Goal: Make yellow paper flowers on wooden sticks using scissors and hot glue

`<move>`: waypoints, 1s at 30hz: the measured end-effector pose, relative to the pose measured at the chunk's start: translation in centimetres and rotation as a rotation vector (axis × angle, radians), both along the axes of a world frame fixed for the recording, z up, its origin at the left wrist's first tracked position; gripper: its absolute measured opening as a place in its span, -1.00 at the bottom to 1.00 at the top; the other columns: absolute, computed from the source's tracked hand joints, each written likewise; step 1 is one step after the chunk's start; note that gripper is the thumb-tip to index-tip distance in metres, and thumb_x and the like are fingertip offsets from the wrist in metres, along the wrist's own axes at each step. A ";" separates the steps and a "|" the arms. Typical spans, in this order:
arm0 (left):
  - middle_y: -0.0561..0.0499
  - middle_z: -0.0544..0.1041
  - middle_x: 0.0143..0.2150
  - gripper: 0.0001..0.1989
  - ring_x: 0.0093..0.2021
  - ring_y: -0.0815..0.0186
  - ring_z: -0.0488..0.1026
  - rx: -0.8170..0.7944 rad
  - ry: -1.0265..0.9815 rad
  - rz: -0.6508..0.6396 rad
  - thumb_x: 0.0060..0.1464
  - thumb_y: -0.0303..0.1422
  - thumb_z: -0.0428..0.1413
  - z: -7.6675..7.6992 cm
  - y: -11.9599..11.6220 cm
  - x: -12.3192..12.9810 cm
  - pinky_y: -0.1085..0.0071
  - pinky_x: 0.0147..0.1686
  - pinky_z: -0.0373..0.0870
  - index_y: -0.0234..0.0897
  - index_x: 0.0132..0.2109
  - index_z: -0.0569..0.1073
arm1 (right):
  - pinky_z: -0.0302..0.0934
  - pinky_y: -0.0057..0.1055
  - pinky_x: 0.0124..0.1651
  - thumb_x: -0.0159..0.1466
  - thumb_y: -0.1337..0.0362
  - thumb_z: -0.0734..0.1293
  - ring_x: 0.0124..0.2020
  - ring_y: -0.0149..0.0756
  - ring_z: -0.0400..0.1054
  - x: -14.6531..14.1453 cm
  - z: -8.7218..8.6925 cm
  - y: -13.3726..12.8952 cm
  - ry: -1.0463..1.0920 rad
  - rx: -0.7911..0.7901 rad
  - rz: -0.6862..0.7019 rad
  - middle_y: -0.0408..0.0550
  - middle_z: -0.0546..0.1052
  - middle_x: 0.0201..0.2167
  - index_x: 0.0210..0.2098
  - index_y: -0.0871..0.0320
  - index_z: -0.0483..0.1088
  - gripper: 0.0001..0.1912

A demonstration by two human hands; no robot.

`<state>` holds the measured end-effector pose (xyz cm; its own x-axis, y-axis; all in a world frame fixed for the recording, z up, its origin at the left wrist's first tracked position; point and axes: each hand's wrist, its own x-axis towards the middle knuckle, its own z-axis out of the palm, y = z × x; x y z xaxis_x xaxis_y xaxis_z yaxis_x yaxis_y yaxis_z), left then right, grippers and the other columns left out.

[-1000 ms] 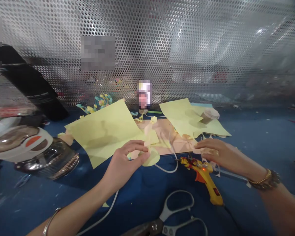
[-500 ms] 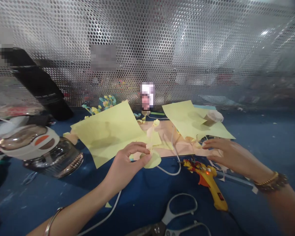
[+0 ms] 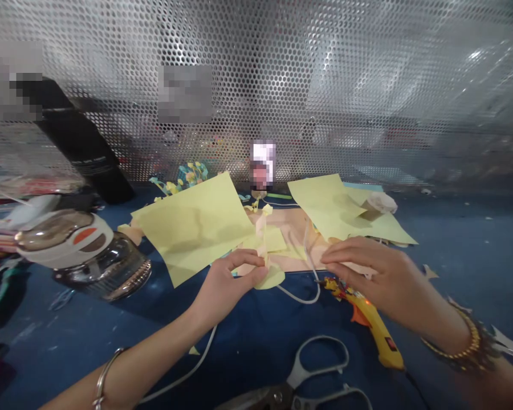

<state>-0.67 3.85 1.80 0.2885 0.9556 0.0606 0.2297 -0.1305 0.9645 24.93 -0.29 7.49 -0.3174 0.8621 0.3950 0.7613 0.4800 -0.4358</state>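
My left hand (image 3: 239, 276) is closed in a pinch on a pale yellow paper flower (image 3: 267, 210), held upright by its strip-like stem. A rounded yellow paper piece (image 3: 273, 279) shows just below the pinch, beside the fingertips. My right hand (image 3: 367, 265) hovers over the pinkish board, its thumb and fingers drawn close together; whatever lies between the tips is hidden. Below that hand rests a yellow glue gun (image 3: 378, 330) with its orange light lit, nozzle pointing to the left. Gray-handled scissors (image 3: 299, 373) lie at the front.
Yellow paper sheets (image 3: 196, 228) lie left and right of the pinkish board (image 3: 297, 228). A glass jar (image 3: 106, 262) and a black bottle (image 3: 85, 142) stand at left. A white cord (image 3: 299, 300) curves over the blue table. A perforated metal screen (image 3: 256, 68) closes the back.
My right hand has moved left, toward the left hand, and its fingers have drawn together. My left hand keeps its pinch on the paper flower. The whole view has shifted slightly.
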 end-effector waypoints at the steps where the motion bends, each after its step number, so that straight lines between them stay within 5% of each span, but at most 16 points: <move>1: -0.06 0.51 -0.10 -0.87 -0.04 0.17 0.41 -0.008 -0.009 -0.002 -0.01 -0.25 0.17 -0.1 0.0 0.0 0.26 -0.04 0.29 -0.19 -0.33 0.52 | 0.28 -0.31 -0.09 0.26 0.23 0.30 -0.18 -0.25 0.42 -0.9 0.2 -0.1 0.033 -0.021 0.032 -0.11 0.56 -0.26 -0.27 0.03 0.49 -0.88; 6: -0.08 0.51 -0.07 -0.86 -0.01 0.14 0.41 0.000 0.013 -0.001 0.00 -0.25 0.15 -0.3 -0.2 -0.1 0.18 0.00 0.28 -0.20 -0.32 0.51 | 0.32 -0.43 -0.21 0.30 0.27 0.24 -0.27 -0.34 0.45 -4.1 0.9 -0.6 0.251 -0.140 0.155 -0.15 0.57 -0.33 -0.23 0.00 0.48 -0.83; 11: -0.07 0.52 -0.09 -0.89 -0.03 0.17 0.42 0.023 -0.001 -0.021 0.02 -0.28 0.15 0.4 -0.6 0.0 0.17 0.00 0.30 -0.18 -0.31 0.52 | 0.35 -0.44 -0.24 0.31 0.29 0.21 -0.29 -0.33 0.46 -5.7 0.0 -0.3 0.350 -0.229 0.129 -0.14 0.56 -0.29 -0.06 -0.04 0.41 -0.75; 21: -0.04 0.48 -0.13 -0.93 -0.06 0.23 0.41 0.098 -0.020 -0.068 0.02 -0.32 0.17 1.2 -1.7 0.4 0.24 -0.01 0.31 -0.19 -0.35 0.52 | 0.33 -0.42 -0.22 0.24 0.27 0.30 -0.26 -0.34 0.40 -5.8 -2.9 1.1 0.498 -0.232 0.085 -0.12 0.49 -0.27 -0.20 0.04 0.45 -0.86; 30: -0.03 0.48 -0.12 -0.93 -0.05 0.20 0.41 0.129 0.043 -0.065 0.00 -0.30 0.18 1.4 -1.7 0.5 0.22 0.00 0.31 -0.15 -0.35 0.55 | 0.33 -0.34 -0.21 0.19 0.25 0.36 -0.27 -0.31 0.38 -6.9 -2.4 1.0 0.540 -0.289 0.085 -0.10 0.48 -0.29 -0.33 0.07 0.45 -0.94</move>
